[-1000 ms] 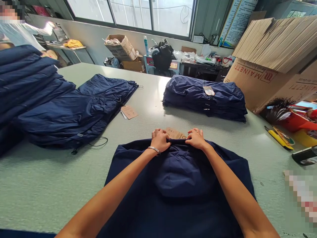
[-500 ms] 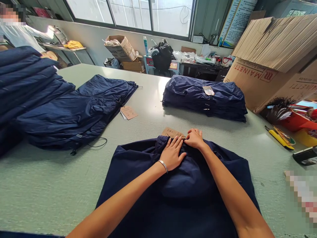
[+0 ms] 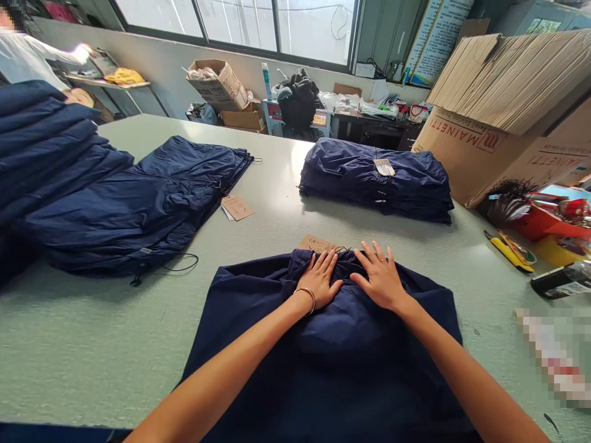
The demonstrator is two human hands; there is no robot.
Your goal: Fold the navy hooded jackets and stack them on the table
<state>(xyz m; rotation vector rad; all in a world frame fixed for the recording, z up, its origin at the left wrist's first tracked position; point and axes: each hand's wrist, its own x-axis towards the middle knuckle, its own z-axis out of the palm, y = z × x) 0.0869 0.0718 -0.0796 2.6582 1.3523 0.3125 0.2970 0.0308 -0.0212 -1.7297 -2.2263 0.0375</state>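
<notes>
A dark navy garment (image 3: 341, 363) lies spread on the table in front of me, its far edge gathered. My left hand (image 3: 319, 278) rests flat on the gathered part, fingers stretched out, with a bracelet at the wrist. Just to its right my right hand (image 3: 379, 275) lies on the cloth with the fingers spread, holding nothing. A brown card tag (image 3: 316, 242) on a thin black cord sticks out beyond the far edge, close to the left fingertips. The garment's near end runs out of view.
A folded navy bundle (image 3: 376, 181) sits farther back on the green table (image 3: 258, 240). Navy garments (image 3: 124, 209) are heaped at left, with another tag (image 3: 237, 207). At right are a yellow cutter (image 3: 510, 252), a dark bottle (image 3: 561, 280) and large cartons (image 3: 462, 141). A person (image 3: 32, 55) stands far left.
My right hand has left the cord by the tag, moved slightly right and nearer, and opened out flat on the cloth. My left hand stays on the gathered edge. The view has shifted slightly.
</notes>
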